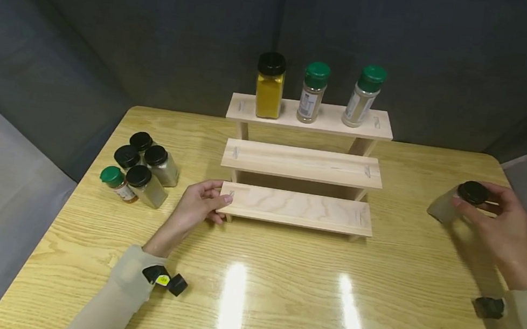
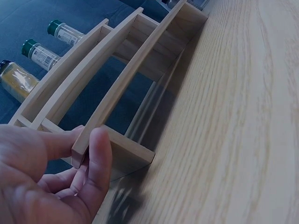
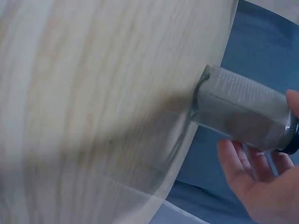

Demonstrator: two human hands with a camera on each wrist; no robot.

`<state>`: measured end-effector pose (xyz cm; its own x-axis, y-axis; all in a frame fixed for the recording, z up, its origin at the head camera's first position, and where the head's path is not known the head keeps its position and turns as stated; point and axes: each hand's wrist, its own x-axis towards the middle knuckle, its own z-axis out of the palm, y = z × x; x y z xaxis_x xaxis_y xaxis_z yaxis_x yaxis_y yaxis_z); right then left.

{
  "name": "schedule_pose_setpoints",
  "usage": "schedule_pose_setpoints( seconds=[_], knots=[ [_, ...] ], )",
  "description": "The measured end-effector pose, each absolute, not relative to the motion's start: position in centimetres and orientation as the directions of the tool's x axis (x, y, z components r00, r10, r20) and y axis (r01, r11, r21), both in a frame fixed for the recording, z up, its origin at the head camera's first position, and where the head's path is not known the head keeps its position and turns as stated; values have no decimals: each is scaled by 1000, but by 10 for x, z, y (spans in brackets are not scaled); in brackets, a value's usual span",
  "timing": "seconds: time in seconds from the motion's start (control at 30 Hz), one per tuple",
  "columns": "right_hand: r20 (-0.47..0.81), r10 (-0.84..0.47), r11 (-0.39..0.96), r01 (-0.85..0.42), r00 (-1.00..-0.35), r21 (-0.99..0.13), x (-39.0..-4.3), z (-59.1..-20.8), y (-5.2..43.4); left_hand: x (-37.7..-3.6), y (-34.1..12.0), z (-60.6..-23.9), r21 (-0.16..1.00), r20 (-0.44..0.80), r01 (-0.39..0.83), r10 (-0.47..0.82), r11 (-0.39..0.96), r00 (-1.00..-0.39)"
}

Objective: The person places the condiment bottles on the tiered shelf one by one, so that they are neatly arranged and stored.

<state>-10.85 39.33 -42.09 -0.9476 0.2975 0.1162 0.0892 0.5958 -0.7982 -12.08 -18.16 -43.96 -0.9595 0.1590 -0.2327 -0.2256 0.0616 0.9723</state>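
Observation:
At the right of the table, my right hand (image 1: 505, 227) grips a clear spice jar (image 1: 443, 206) by its black lid. Greyish contents fill the jar, and its base is right at the tabletop in the right wrist view, where printed text shows on the glass (image 3: 243, 105). My left hand (image 1: 197, 200) pinches the left end of the lowest step of a three-tier wooden rack (image 1: 295, 209), thumb on top and fingers beneath. The top tier bears a yellow spice jar (image 1: 268, 97) with a black lid and two green-capped shakers (image 1: 309, 102). Nothing stands on the two lower tiers.
Left of the rack, several spice jars cluster: black-lidded ones (image 1: 147, 186) and a green-capped one (image 1: 119, 184). Dark cloth (image 1: 200, 32) hangs behind the wooden table (image 1: 290, 276). Two light reflections streak the table's front.

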Motion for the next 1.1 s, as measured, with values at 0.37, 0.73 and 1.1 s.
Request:
schedule_pose_setpoints(
  seconds=[0.37, 0.73, 1.1],
  knots=[
    [152, 314, 515, 34, -937, -857, -108, -425, 396, -122, -181, -440, 975, -222, -216, 163, 55, -961],
    [205, 394, 505, 25, -896, -863, -105, -423, 393, -122, -180, -441, 973, -229, -223, 152, 54, -962],
    [244, 398, 464, -35, -884, -885, -112, -387, 373, -121, -181, -441, 975, -224, -222, 159, 33, -962]
  ],
)
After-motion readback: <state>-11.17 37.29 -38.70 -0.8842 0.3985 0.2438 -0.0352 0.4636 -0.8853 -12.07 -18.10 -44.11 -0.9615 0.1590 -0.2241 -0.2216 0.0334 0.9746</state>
